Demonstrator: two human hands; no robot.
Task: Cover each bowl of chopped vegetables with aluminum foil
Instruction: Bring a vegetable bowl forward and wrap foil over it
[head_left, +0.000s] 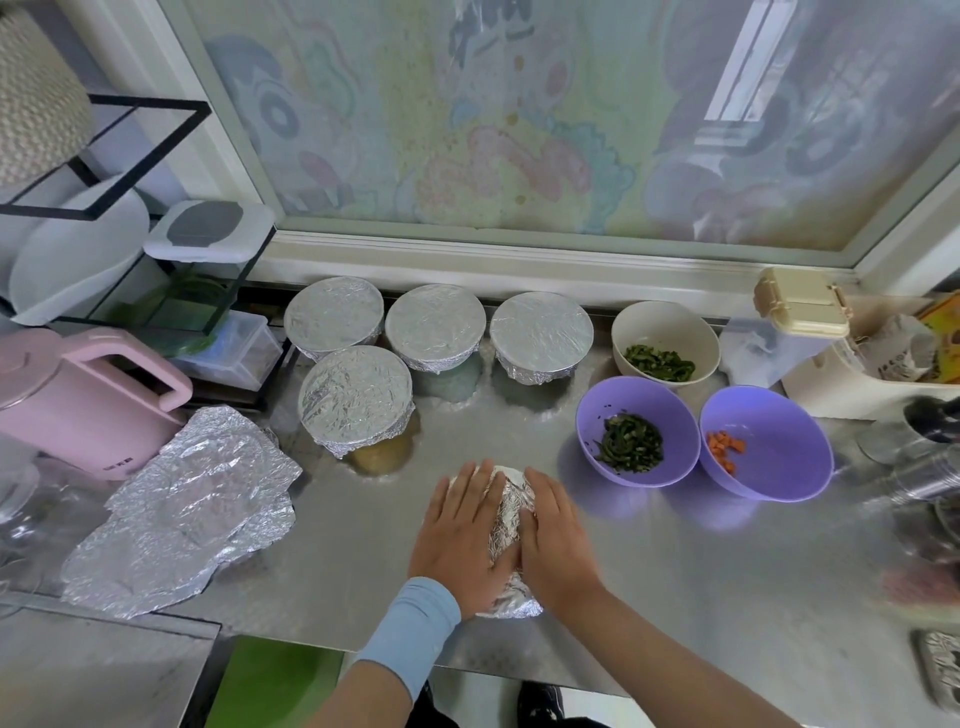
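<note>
A foil-wrapped bowl (506, 525) sits at the front middle of the steel counter (701, 571). My left hand (462, 535) and my right hand (553, 540) lie flat on its two sides, pressing the foil down; most of the bowl is hidden under them. Several foil-covered bowls (358, 395) stand at the back left. Uncovered are a cream bowl with chopped greens (665, 343), a purple bowl with greens (636, 431) and a purple bowl with carrot pieces (766, 444). Loose crumpled foil sheets (187, 504) lie at the left.
A pink kettle (88, 400) and a black wire rack with containers (171, 291) stand at the left. At the right are a cream lidded box (802, 301), a tray of packets and blurred metal ware (930, 467). The counter's front edge runs just below my wrists.
</note>
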